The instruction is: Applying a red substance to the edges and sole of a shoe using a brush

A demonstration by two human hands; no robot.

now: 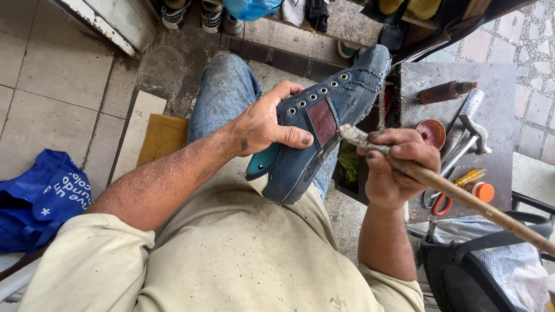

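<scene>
My left hand [260, 124] grips a dark blue canvas shoe [324, 121] over my lap, fingers curled inside its opening, thumb pressed on the side beside a maroon patch [322, 120]; my right hand [393, 164] has its fingers wrapped tight around a long wooden brush [439, 185], whose tip touches the shoe at the patch; right of the shoe stands a dark counter [497, 86] carrying a hammer [471, 124], scissors [439, 202] and a brown bottle [446, 91]; left of the shoe, pale floor tiles [52, 75] and a blue bag [40, 199]; beyond the shoe, more shoes [199, 14] on stained concrete.
</scene>
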